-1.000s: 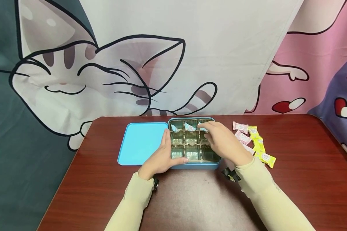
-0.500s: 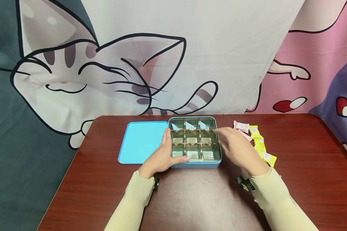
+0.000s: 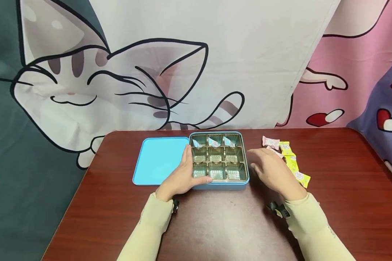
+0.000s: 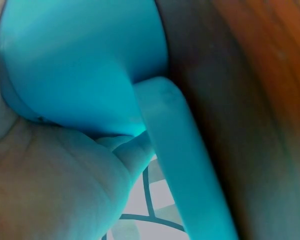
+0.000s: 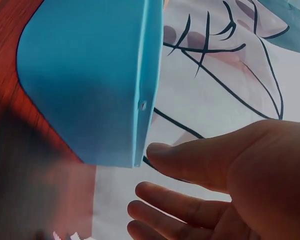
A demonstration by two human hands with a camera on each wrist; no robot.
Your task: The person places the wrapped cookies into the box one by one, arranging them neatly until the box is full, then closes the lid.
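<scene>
A blue tin box stands on the table with a gold divided tray inside. Each back-row compartment holds a blue-and-white wrapped candy; the other compartments hold nothing. My left hand rests against the box's near left corner, straight fingers along the left side and thumb over the front rim. In the left wrist view its palm lies against the blue wall. My right hand is just right of the box, fingers loosely bent, holding nothing. The right wrist view shows its thumb and fingers apart, near the box wall.
A flat blue lid lies left of the box, touching or close to it. Pink wrapped candies and yellow wrapped candies lie to the right, partly behind my right hand. A cat-print cloth hangs behind the table's back edge.
My right hand has moved from over the back right compartment to the right, clear of the box, leaving a blue-and-white candy visible there. The left hand has stayed in place.
</scene>
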